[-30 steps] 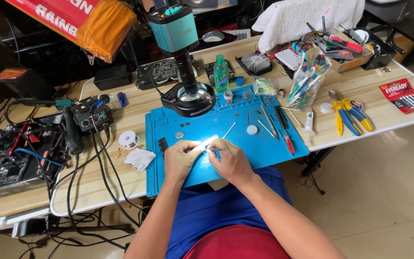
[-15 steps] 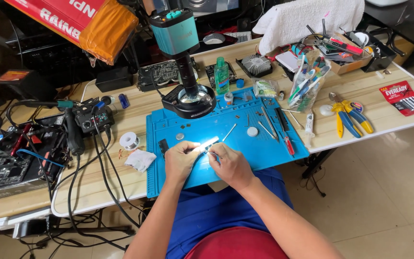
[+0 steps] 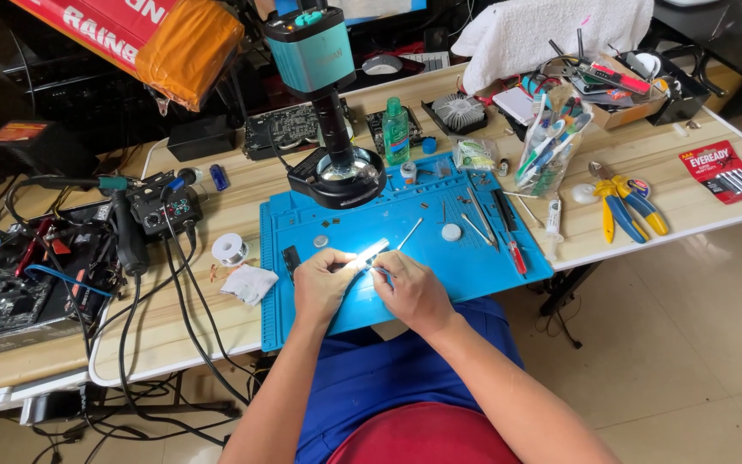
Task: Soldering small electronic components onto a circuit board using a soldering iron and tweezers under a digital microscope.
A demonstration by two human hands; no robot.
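Slim shiny strip point(image 3: 369, 253) between 2 hands, over blue mat point(image 3: 474, 258)

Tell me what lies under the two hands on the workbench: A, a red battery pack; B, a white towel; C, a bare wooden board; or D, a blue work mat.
D: the left hand and the right hand meet over the blue work mat, pinching a small bright strip between them, just in front of the microscope.
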